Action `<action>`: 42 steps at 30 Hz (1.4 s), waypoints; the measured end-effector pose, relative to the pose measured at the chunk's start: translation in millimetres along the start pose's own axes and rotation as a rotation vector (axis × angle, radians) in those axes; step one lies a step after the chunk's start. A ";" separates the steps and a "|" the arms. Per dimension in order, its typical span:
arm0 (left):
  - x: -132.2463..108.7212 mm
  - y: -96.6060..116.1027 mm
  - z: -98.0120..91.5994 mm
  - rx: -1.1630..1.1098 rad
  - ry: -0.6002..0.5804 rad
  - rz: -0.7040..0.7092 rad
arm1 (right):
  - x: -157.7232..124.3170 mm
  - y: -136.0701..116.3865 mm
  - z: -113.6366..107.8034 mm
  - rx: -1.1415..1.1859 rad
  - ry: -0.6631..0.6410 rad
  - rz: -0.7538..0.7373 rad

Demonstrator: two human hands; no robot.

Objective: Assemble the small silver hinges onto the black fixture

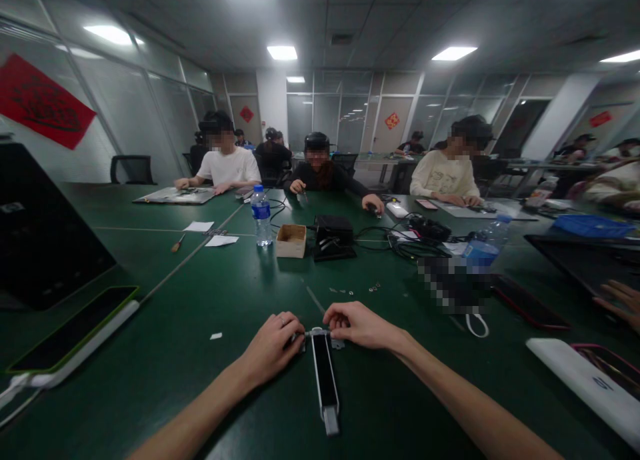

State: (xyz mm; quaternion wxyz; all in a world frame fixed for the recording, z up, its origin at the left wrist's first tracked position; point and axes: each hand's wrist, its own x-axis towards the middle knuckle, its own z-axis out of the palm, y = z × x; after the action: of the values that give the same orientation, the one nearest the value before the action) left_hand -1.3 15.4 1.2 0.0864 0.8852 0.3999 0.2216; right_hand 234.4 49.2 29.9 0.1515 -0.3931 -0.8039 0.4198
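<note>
A long black and silver metal bar [325, 380] lies lengthwise on the green table [200, 300], pointing away from me. My left hand [273, 343] is curled at the left side of the bar's far end, fingers closed on it. My right hand [357, 323] pinches the same far end from the right, where small silver brackets [336, 343] stick out. A few tiny metal parts [350, 291] lie on the table just beyond my hands.
A phone on a white power bank [75, 340] lies at left beside a dark laptop [40, 233]. A water bottle [261, 217], a cardboard box [291, 240] and a black device with cables [334, 237] stand mid-table. Other people sit across; someone's hand [617, 300] shows at right.
</note>
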 end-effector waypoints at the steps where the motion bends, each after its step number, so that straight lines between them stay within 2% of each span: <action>1: 0.0 0.1 0.0 -0.001 0.002 -0.002 | -0.2 -0.1 0.0 0.002 -0.005 0.000; 6: 0.5 0.9 -0.7 0.009 0.004 -0.012 | -3.1 -0.5 -17.3 -0.050 -0.039 -0.014; 9: 0.5 1.2 -1.9 0.004 0.001 -0.009 | -5.2 7.3 -40.2 -0.229 0.092 0.042; 11: 0.2 1.1 -2.7 -0.004 0.002 -0.004 | -6.3 19.5 -55.3 -0.407 0.206 0.109; 13: -0.2 0.9 -3.3 -0.010 0.011 0.003 | -7.5 35.9 -67.4 -0.559 0.263 0.195; 17: -0.8 0.4 -3.9 -0.021 0.020 0.010 | -10.5 66.7 -80.7 -0.669 0.275 0.390; 21: -0.8 -0.6 -3.4 -0.023 0.006 0.003 | -12.3 79.2 -84.2 -0.645 0.253 0.374; 31: -1.6 -2.2 -2.9 -0.032 -0.007 -0.005 | -11.7 72.4 -82.9 -0.672 0.218 0.372; 38: 0.1 1.8 -6.0 -0.021 -0.031 -0.013 | -12.9 54.9 -79.6 -0.741 0.238 0.431; 40: -0.1 1.5 -5.7 -0.019 -0.025 -0.010 | -13.4 45.7 -76.5 -0.683 0.227 0.466; 42: -0.4 0.5 -5.0 -0.022 -0.021 -0.006 | -13.5 34.2 -69.7 -0.541 0.176 0.437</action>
State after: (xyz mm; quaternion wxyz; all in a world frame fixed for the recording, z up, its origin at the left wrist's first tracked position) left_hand -3.5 14.6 5.7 0.1007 0.8853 0.3991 0.2165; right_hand 300.4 89.2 45.9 0.0171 -0.6163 -0.7668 0.1787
